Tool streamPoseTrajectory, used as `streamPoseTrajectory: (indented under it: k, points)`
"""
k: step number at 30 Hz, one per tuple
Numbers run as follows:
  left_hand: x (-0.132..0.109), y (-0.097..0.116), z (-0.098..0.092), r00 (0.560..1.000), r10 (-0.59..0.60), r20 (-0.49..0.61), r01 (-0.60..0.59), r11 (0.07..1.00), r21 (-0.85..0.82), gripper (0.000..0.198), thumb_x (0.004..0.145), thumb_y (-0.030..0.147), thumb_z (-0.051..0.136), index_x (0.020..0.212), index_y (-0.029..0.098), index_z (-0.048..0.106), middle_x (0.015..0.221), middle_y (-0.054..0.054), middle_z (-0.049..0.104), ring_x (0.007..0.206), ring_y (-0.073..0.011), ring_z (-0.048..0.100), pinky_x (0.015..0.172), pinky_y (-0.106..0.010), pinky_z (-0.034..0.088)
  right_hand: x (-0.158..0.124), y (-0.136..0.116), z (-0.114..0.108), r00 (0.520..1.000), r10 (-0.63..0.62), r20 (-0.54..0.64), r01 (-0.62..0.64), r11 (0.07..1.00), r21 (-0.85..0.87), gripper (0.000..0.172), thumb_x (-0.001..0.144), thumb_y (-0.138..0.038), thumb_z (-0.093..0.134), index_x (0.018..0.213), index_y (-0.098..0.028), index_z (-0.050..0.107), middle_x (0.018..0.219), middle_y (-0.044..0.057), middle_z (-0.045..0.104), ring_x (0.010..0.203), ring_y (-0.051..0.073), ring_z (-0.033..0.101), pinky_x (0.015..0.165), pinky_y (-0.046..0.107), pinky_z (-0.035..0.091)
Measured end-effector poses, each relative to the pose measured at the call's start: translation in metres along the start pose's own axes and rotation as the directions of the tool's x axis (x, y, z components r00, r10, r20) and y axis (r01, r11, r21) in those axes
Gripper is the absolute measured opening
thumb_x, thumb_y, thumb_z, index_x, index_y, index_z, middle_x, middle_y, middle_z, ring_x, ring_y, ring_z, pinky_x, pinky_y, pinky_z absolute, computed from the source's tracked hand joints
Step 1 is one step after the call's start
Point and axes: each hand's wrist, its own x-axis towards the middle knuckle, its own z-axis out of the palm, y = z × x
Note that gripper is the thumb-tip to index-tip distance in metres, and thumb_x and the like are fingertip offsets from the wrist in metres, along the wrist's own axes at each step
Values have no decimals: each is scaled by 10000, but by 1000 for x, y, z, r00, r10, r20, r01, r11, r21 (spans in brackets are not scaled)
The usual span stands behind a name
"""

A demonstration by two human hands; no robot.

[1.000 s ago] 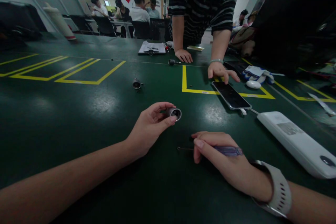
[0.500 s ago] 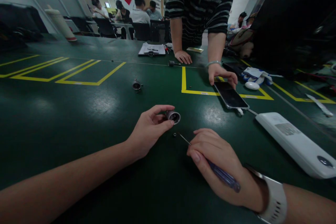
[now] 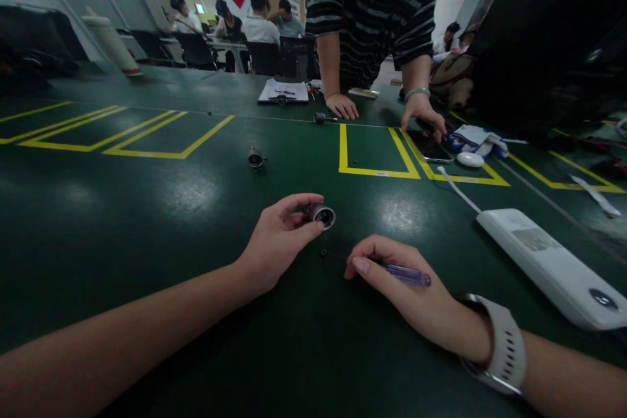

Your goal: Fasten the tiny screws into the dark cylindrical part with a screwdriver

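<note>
My left hand (image 3: 281, 235) pinches a round metal housing (image 3: 323, 215) between thumb and fingers, its hollow end facing me. In my right hand (image 3: 392, 281), closed around it, is a screwdriver (image 3: 409, 275) with a translucent purple handle. Its thin shaft points left, low over the table, toward a tiny dark ring-like part (image 3: 322, 253). That small part lies on the green tabletop just below the housing. I cannot tell whether the tip touches it. A second metal housing (image 3: 255, 158) with side stubs stands farther back, left of my hands.
A white power bank (image 3: 543, 261) with a cable lies at right. Across the table, a person in a striped top rests one hand (image 3: 341, 105) down and has the other (image 3: 424, 114) at a phone (image 3: 430, 145). Beyond are a glove (image 3: 477, 140), a clipboard (image 3: 283, 91) and yellow tape outlines.
My right hand has turned so the screwdriver lies flatter. The left hand barely shifts. The other person has moved the phone back and right, off the charging cable.
</note>
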Motion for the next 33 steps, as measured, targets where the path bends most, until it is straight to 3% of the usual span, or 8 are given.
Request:
streamPoseTrajectory:
  k: [9, 18, 20, 22, 24, 26, 29, 33]
  points:
    - [0, 1, 1, 999, 38, -2, -38, 999, -3, 314, 673, 110, 694, 963, 162, 587, 939, -23, 674, 878, -151, 640, 826, -291, 499, 3, -4, -1, 1000, 12, 3, -12, 1000, -27, 213, 856, -292, 501, 756, -161, 637, 744, 36, 648, 695, 154, 588, 623, 278, 455]
    - [1, 1, -4, 999, 50, -19, -50, 998, -28, 341, 664, 96, 701, 984, 168, 609, 999, -29, 671, 938, -162, 627, 881, -313, 489, 31, -26, -2, 988, 121, 94, -103, 979, -178, 253, 778, -157, 489, 529, -178, 530, 503, -23, 540, 485, 110, 481, 461, 237, 346]
    - [1, 1, -4, 998, 50, -23, -51, 998, -42, 339, 664, 104, 706, 985, 167, 619, 983, -24, 682, 932, -156, 630, 882, -301, 488, 30, -24, 4, 997, 36, 74, -17, 972, -236, 264, 794, -148, 474, 534, -177, 512, 516, -25, 521, 494, 109, 468, 477, 245, 346]
    - [2, 1, -4, 998, 53, -30, -54, 997, -52, 330, 668, 113, 708, 985, 165, 633, 965, -23, 693, 924, -153, 635, 882, -295, 486, 25, -19, 11, 990, -132, 40, 138, 950, -280, 252, 821, -154, 466, 574, -174, 511, 561, -15, 524, 545, 115, 482, 533, 260, 372]
    - [3, 1, -4, 997, 56, -51, -59, 997, -57, 327, 665, 117, 709, 984, 165, 650, 954, -26, 704, 912, -156, 642, 881, -301, 486, 19, -12, 16, 950, -306, 68, 311, 895, -319, 215, 845, -144, 439, 647, -172, 517, 627, 4, 544, 604, 128, 491, 582, 276, 389]
    - [4, 2, -4, 995, 57, -81, -62, 996, -64, 332, 658, 123, 712, 984, 164, 665, 946, -31, 713, 898, -161, 648, 879, -309, 488, 14, -6, 18, 909, -401, 113, 414, 841, -349, 189, 859, -127, 413, 713, -171, 525, 678, 23, 564, 647, 142, 497, 614, 295, 397]
    - [5, 3, -5, 992, 59, -110, -67, 995, -67, 346, 648, 129, 716, 990, 162, 678, 956, -39, 720, 903, -168, 654, 886, -320, 490, 11, -2, 18, 889, -438, 136, 456, 812, -364, 149, 867, -126, 419, 783, -170, 534, 738, 39, 583, 692, 155, 515, 643, 313, 408]
    - [6, 2, -7, 992, 77, -104, -83, 995, -54, 357, 655, 129, 711, 1009, 163, 678, 980, -43, 721, 920, -174, 660, 898, -325, 494, 10, -2, 16, 884, -463, 67, 455, 816, -356, 130, 860, -111, 433, 798, -174, 529, 743, 41, 579, 696, 163, 522, 641, 326, 419]
